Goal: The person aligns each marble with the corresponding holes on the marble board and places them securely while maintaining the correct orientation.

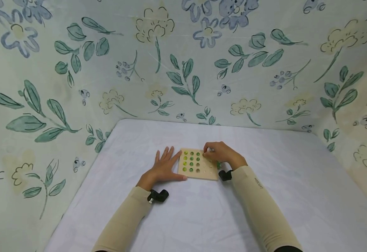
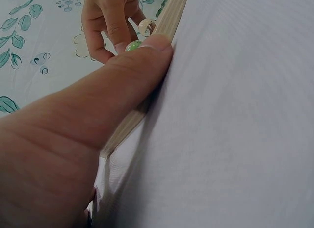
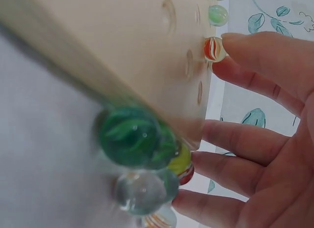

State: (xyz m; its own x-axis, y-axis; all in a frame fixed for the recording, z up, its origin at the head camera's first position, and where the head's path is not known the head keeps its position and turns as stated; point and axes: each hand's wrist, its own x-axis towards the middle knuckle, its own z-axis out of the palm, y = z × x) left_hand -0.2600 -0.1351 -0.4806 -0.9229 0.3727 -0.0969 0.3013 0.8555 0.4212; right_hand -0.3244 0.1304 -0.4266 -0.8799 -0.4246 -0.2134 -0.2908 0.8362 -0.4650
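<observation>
A pale wooden board [image 1: 209,175] with rows of round hollows lies on the table, and yellow, green and clear-looking marbles [image 1: 191,159] fill its left columns. My left hand [image 1: 163,170] is spread at the board's left side. Its thumb [image 2: 142,56] presses against the board's near edge in the left wrist view. Over the board's far right part is my right hand [image 1: 222,153]. Between thumb and forefinger it pinches an orange-and-white swirled marble [image 3: 214,49] at the board's surface. The other fingers extend beside the board's right edge.
Loose marbles lie against the board's right side: a dark green one [image 3: 130,136], a clear one [image 3: 141,191], a yellow-and-red one [image 3: 181,164] and others partly hidden. White cloth [image 1: 183,217] covers the table. A flowered curtain [image 1: 183,70] hangs behind it.
</observation>
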